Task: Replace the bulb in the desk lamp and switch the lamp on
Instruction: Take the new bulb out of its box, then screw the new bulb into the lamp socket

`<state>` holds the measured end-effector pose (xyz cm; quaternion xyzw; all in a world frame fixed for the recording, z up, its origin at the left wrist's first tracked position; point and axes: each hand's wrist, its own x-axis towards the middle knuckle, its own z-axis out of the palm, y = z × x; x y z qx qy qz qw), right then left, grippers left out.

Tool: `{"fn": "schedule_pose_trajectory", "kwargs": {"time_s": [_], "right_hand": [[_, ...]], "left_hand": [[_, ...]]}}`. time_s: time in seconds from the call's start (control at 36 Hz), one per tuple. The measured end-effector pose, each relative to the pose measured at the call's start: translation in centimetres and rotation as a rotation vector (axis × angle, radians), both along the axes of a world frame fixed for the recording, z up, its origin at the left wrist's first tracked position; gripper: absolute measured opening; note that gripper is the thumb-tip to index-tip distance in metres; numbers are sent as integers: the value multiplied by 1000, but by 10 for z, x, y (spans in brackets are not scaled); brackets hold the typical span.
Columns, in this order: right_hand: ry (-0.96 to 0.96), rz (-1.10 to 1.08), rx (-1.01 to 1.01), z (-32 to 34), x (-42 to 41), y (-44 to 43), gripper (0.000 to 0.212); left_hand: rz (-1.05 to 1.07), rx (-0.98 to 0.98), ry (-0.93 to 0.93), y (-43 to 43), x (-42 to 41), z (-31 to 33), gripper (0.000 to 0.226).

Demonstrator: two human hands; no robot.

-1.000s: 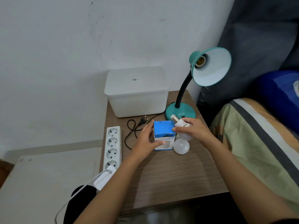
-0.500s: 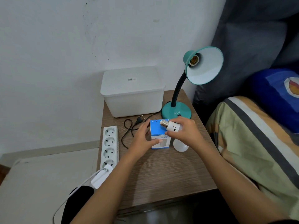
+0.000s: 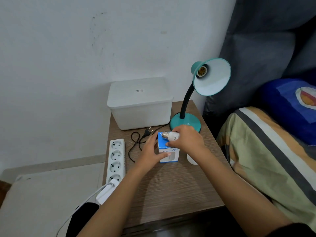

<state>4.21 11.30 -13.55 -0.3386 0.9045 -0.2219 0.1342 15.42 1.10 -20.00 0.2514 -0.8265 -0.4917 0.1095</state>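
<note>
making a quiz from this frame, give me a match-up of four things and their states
Things:
1. lamp socket
2. lamp plug
3. bulb box
4. bulb

States:
A. held in the right hand
B. empty
C. steadied by the left hand
D. lying unplugged on the table

Pairs: 1-B, 2-D, 3-C, 4-A

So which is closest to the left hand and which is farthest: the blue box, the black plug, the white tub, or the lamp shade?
From the left hand:
1. Blue box, touching it.
2. Black plug, just behind.
3. White tub, at the back.
4. Lamp shade, high up, back right.
</note>
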Motion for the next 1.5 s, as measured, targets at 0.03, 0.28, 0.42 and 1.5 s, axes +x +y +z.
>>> {"fn": "schedule_pose_trajectory", "kwargs": {"time_s": [0.03,0.28,0.42,1.5], "right_hand": [[0,0,7,1,0,-1,39],[81,120,-45,6,12,-9,34],[90,122,-16,5,13,-10,31],[-127,-301,-593,107,-102,34,35]], "left_hand": [[-2,-2,-3,0,0,0,90],[2,19,19,0,-1,0,62],[12,79,36,-1,1,-2,86],[-421,-475,201,-12,-157,165,114]]}}
